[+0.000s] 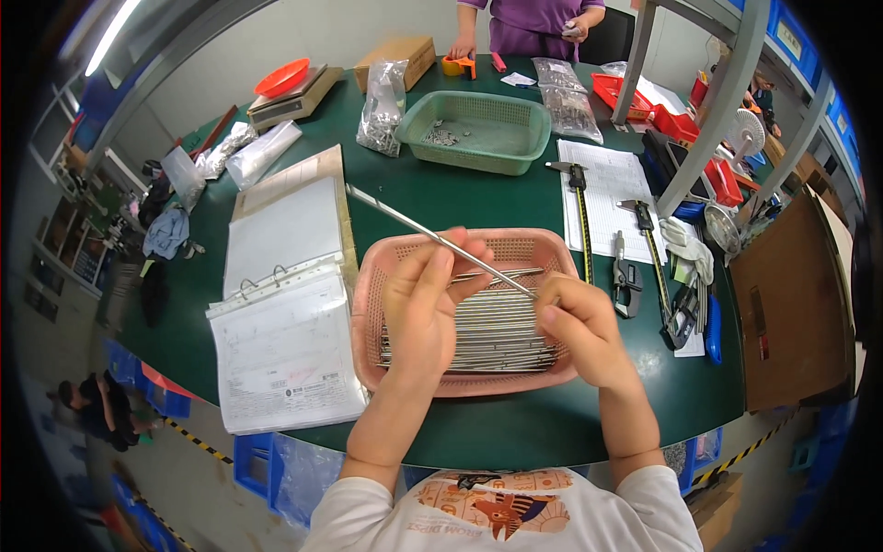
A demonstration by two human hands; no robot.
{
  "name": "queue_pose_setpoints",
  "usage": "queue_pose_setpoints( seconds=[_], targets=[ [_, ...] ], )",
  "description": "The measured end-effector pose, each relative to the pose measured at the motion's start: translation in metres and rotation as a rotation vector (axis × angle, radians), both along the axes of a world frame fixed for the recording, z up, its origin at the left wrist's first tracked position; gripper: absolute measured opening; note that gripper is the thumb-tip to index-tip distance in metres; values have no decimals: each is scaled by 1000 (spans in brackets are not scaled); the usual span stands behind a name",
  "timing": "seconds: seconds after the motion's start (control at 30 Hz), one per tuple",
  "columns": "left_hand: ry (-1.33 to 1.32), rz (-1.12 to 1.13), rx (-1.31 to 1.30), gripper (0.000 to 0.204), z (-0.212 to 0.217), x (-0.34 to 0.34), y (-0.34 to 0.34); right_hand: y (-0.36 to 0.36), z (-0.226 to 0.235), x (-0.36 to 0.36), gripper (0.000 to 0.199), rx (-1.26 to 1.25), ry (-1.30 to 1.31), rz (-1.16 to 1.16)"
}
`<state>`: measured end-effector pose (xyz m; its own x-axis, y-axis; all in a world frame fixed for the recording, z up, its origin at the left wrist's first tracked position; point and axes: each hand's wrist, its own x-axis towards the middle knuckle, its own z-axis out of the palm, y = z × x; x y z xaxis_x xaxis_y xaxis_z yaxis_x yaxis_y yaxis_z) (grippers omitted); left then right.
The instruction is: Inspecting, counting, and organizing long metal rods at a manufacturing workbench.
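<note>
A long, thin metal rod [395, 215] slants across the space above a pink plastic basket [366, 304], its upper end pointing to the far left. My left hand [425, 308] pinches it near the middle between thumb and fingers. My right hand [581, 327] is closed round its lower right end, hiding the tip. Beneath both hands, many similar metal rods [487, 329] lie side by side in the basket, running left to right.
An open ring binder [285, 350] lies left of the basket. Calipers [578, 198], a micrometer [627, 281] and gloves [688, 248] are at the right. A green basket [478, 166] with small parts stands beyond. A person in purple [529, 28] stands across the table. A cardboard box [800, 304] rises on the right.
</note>
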<state>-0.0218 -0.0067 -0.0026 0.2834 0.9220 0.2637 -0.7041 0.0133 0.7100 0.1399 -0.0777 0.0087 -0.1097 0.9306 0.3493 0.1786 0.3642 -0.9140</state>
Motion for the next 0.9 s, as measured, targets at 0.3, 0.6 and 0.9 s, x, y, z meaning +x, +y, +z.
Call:
queue_pose_setpoints(
  seconds=[0.3, 0.6, 0.9],
  targets=[
    [445, -548, -135, 45, -38, -98, -64, -74, -35, 36, 12, 37, -380, 41],
    [640, -511, -432, 44, -92, -95, -138, -120, -91, 38, 12, -60, -488, 53],
    [571, -439, -554, 45, -123, -97, -184, -158, -98, 12, 3, 126, -560, -404]
  ],
)
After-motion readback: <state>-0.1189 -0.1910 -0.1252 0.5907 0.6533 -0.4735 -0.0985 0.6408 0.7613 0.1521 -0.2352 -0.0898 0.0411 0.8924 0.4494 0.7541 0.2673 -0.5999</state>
